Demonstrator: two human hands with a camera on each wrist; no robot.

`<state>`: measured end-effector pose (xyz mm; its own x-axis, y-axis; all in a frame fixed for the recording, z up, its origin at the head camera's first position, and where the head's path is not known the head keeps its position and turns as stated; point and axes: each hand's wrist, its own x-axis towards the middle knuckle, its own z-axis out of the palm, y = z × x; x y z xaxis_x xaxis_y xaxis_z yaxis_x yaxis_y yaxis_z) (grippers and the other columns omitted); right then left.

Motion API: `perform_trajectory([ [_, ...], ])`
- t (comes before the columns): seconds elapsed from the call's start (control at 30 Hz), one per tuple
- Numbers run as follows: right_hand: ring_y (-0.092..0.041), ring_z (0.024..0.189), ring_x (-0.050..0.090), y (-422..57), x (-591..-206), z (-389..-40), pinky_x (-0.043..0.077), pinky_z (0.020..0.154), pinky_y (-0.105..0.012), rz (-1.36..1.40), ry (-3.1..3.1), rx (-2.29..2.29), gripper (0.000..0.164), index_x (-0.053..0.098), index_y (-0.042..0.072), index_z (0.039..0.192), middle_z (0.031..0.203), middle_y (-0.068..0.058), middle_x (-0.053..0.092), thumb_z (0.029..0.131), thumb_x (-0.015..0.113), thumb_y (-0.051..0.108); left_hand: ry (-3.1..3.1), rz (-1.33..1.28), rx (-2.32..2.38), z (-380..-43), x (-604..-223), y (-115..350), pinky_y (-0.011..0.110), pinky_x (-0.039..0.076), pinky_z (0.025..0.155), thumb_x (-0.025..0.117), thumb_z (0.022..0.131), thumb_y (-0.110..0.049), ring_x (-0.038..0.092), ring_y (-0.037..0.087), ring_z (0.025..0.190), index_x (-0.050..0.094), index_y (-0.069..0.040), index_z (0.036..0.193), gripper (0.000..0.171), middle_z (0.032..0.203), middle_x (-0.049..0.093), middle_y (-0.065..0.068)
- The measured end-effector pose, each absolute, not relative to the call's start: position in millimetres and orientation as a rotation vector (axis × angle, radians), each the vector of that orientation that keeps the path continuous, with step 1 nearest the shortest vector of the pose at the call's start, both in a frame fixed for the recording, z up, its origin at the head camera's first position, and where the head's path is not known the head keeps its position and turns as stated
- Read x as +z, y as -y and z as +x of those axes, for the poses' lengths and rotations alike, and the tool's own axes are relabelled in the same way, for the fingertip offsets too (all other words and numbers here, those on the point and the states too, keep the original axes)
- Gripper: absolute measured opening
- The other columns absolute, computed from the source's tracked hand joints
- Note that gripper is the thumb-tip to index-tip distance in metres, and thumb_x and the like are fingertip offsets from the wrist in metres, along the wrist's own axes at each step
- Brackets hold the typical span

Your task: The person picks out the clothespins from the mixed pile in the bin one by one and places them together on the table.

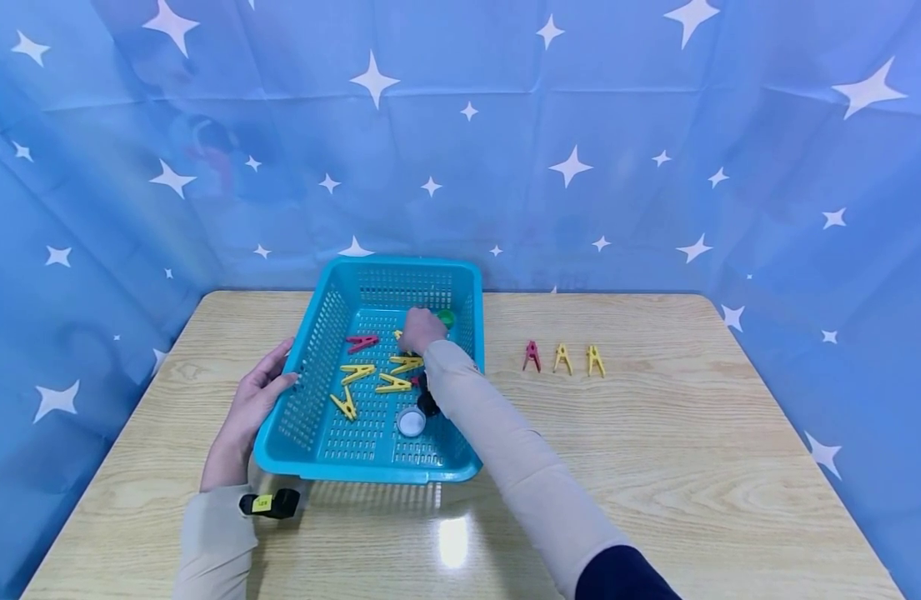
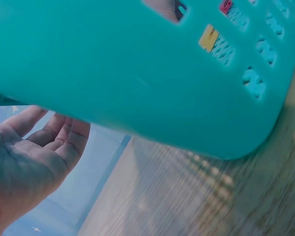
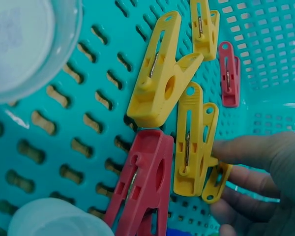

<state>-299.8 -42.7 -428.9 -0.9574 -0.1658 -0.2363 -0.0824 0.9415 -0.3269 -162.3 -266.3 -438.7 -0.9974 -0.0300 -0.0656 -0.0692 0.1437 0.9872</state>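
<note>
at the left, the rim of the blue basket (image 1: 370, 473) is gripped by the left hand (image 1: 253, 400), with the thumb over the edge and the other fingers outside. the right hand (image 1: 422, 329) is held down inside, toward the far right; its fingers are bent, with little gap left, about a small yellow clip (image 3: 217, 183), though whether that clip is firmly pinched cannot be told. for a clean pick, the basket is probably best kept steady from the left, and the clip best taken across its sides and raised straight up, since it could be caught on the larger yellow clip (image 3: 189, 142) crowded beside it.

on the basket's slotted floor, from left to right, a splayed yellow clip (image 1: 343, 404), more yellow ones and a red clip (image 1: 362, 342) are scattered, then a round white-topped tub (image 1: 411, 422) is seen near the front and a green round item (image 1: 446, 318) at the back. farther right, on the wooden table (image 1: 655, 433), one dark red clip (image 1: 532, 356) and two yellow clips (image 1: 578, 360) are set in a row.
</note>
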Motion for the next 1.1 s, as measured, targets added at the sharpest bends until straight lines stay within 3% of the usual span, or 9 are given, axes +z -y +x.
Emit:
perform_trajectory([
  [0.17, -0.015, 0.059, 0.049, 45, -428, -301, 0.038, 0.048, -0.028, -0.170, -2.833, -0.442, 0.014, 0.061, 0.010, 0.079, 0.077, -0.004, 0.059, 0.088, 0.065, 0.020, -2.359, -0.121, 2.018, -162, -438, 267, 0.017, 0.046, 0.079, 0.047, 0.098, -0.019, 0.044, 0.012, 0.113, 0.024, -0.014, 0.150, 0.056, 0.142, 0.033, 0.018],
  [0.33, -0.014, 0.053, 0.039, 42, -423, -303, 0.035, 0.046, -0.026, -0.204, -2.801, -0.565, 0.029, 0.048, 0.013, 0.063, 0.064, 0.000, 0.043, 0.089, 0.061, 0.013, -2.353, -0.135, 2.014, -163, -437, 266, 0.017, 0.045, 0.080, 0.046, 0.098, -0.018, 0.042, 0.017, 0.117, 0.024, -0.015, 0.150, 0.056, 0.144, 0.032, 0.018],
  [0.4, -0.013, 0.055, 0.040, 40, -419, -303, 0.037, 0.048, -0.026, -0.239, -2.786, -0.638, 0.029, 0.049, 0.014, 0.063, 0.064, 0.002, 0.043, 0.088, 0.062, 0.010, -2.351, -0.137, 2.014, -163, -437, 266, 0.017, 0.045, 0.080, 0.046, 0.098, -0.018, 0.041, 0.017, 0.118, 0.024, -0.015, 0.150, 0.056, 0.144, 0.032, 0.018],
  [0.5, -0.012, 0.063, 0.049, 37, -413, -303, 0.045, 0.056, -0.026, -0.289, -2.761, -0.758, 0.016, 0.062, 0.013, 0.072, 0.075, 0.003, 0.056, 0.087, 0.064, 0.010, -2.350, -0.135, 2.016, -162, -436, 266, 0.017, 0.045, 0.080, 0.046, 0.098, -0.018, 0.041, 0.018, 0.118, 0.024, -0.015, 0.150, 0.056, 0.144, 0.032, 0.018],
  [0.57, -0.015, 0.076, 0.058, 35, -407, -301, 0.050, 0.065, -0.030, -0.316, -2.748, -0.838, 0.005, 0.071, 0.011, 0.085, 0.092, 0.000, 0.065, 0.086, 0.066, 0.009, -2.353, -0.138, 2.013, -162, -436, 266, 0.017, 0.045, 0.080, 0.046, 0.098, -0.018, 0.041, 0.018, 0.118, 0.024, -0.015, 0.150, 0.056, 0.144, 0.032, 0.018],
  [0.67, -0.018, 0.087, 0.061, 32, -402, -300, 0.052, 0.073, -0.033, -0.346, -2.716, -0.919, 0.013, 0.072, 0.007, 0.097, 0.104, -0.005, 0.066, 0.086, 0.067, 0.009, -2.356, -0.137, 2.012, -161, -437, 266, 0.017, 0.045, 0.080, 0.046, 0.098, -0.018, 0.041, 0.019, 0.118, 0.024, -0.014, 0.150, 0.056, 0.144, 0.032, 0.018],
  [0.87, -0.021, 0.096, 0.061, 25, -397, -303, 0.051, 0.081, -0.034, -0.423, -2.692, -0.956, 0.020, 0.071, 0.006, 0.107, 0.112, -0.008, 0.065, 0.087, 0.066, 0.008, -2.362, -0.119, 2.020, -161, -438, 266, 0.017, 0.046, 0.079, 0.046, 0.098, -0.019, 0.043, 0.015, 0.114, 0.024, -0.013, 0.150, 0.056, 0.142, 0.034, 0.018],
  [1.1, -0.022, 0.102, 0.059, 15, -385, -302, 0.051, 0.080, -0.032, -0.492, -2.684, -1.007, 0.026, 0.069, 0.004, 0.111, 0.117, -0.008, 0.063, 0.086, 0.065, 0.007, -2.363, -0.109, 2.026, -162, -438, 267, 0.017, 0.046, 0.079, 0.047, 0.098, -0.018, 0.044, 0.013, 0.111, 0.024, -0.012, 0.150, 0.056, 0.140, 0.035, 0.018],
])
